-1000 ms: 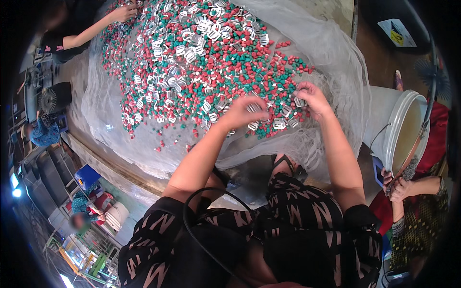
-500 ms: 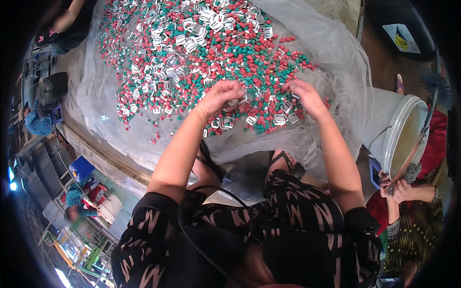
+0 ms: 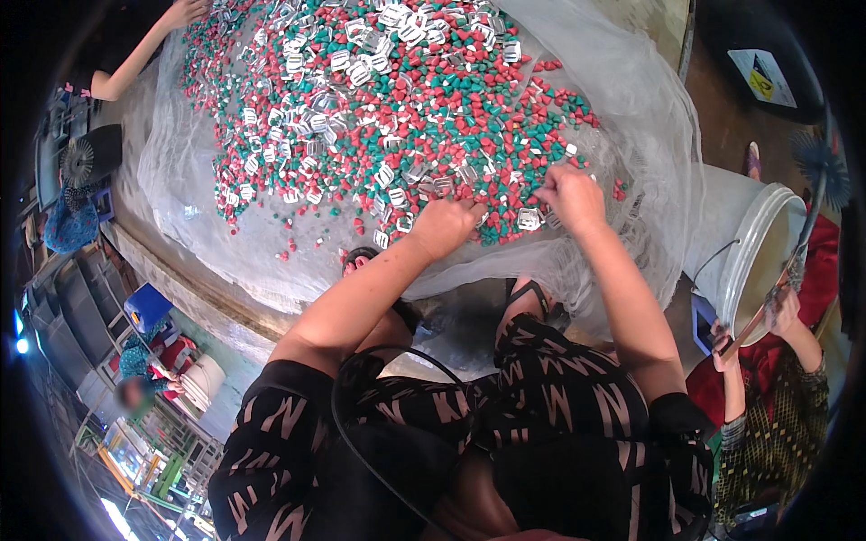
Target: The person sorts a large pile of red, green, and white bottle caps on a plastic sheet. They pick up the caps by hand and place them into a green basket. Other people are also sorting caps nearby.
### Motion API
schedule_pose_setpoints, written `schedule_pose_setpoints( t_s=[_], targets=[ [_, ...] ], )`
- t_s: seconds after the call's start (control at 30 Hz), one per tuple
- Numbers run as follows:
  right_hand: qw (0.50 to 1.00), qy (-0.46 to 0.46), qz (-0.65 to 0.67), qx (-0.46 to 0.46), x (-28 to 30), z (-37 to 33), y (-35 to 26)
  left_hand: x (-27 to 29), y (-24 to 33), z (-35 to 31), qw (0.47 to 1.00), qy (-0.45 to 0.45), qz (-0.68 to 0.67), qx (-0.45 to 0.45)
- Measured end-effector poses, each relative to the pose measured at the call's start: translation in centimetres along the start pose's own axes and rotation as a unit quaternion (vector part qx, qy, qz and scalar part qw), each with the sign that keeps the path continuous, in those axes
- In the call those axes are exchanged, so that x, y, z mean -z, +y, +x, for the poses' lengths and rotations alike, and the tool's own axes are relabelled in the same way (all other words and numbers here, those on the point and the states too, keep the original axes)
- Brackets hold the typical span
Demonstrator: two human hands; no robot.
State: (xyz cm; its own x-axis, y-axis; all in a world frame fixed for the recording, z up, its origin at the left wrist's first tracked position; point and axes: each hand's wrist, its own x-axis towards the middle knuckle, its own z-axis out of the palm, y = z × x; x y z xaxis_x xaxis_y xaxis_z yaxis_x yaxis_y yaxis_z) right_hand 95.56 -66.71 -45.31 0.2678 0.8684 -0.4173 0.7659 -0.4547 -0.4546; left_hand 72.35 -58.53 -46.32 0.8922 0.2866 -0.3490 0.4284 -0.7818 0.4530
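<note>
Many red and green pieces (image 3: 487,144) near left hand (image 3: 446,227) and right hand (image 3: 575,199); fingers (image 3: 548,193) curled, any held item indiscernible.

1 head-worn fisheye view — downward

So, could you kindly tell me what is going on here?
A person has the left hand and right hand down at the near side of a spread of small red and green pieces, mixed with pale buckle-like frames. Whether either hand grips anything is hard to tell. The spread lies on pale netting. A co-worker's hand is at its far left edge; a large bucket stands to the right.
</note>
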Motion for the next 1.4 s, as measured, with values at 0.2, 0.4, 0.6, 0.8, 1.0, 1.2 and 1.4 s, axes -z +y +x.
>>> schedule_pose_setpoints(
  t_s=[0.2, 0.4, 0.6, 0.8, 1.0, 1.2, 1.4],
  targets=[
    [0.862, -0.088, 0.494, -0.071, -0.4, -0.4, 4.8, 1.6, 0.0, 0.3, 0.999, -0.011, 0.03, -0.006],
    [0.992, 0.011, 0.108, -0.061, -1.2, -5.8, 1.2, 3.6, 1.3, 1.0, 0.991, 0.006, -0.137, 0.011],
    [0.986, 0.022, 0.159, -0.049, -3.0, -6.0, 3.4, -1.1, 6.0, 5.5, 0.994, 0.078, -0.076, 0.013],
    [0.606, -0.062, 0.765, -0.209, -0.8, -4.4, 5.1, 0.9, 4.8, 4.8, 0.97, 0.053, -0.237, 0.0],
    [0.687, 0.082, 0.722, 0.031, 0.3, -2.2, -4.7, 2.0, 5.8, 7.0, 0.43, 0.167, -0.878, 0.127],
    [0.772, 0.252, 0.556, 0.176, 3.5, -0.3, -8.9, 5.0, 5.1, 11.2, 0.171, 0.225, -0.951, 0.128],
    [0.74, 0.391, 0.54, 0.089, 8.4, -0.1, -6.0, 20.8, -0.1, 21.5, 0.168, 0.191, -0.963, 0.092]
  ],
)
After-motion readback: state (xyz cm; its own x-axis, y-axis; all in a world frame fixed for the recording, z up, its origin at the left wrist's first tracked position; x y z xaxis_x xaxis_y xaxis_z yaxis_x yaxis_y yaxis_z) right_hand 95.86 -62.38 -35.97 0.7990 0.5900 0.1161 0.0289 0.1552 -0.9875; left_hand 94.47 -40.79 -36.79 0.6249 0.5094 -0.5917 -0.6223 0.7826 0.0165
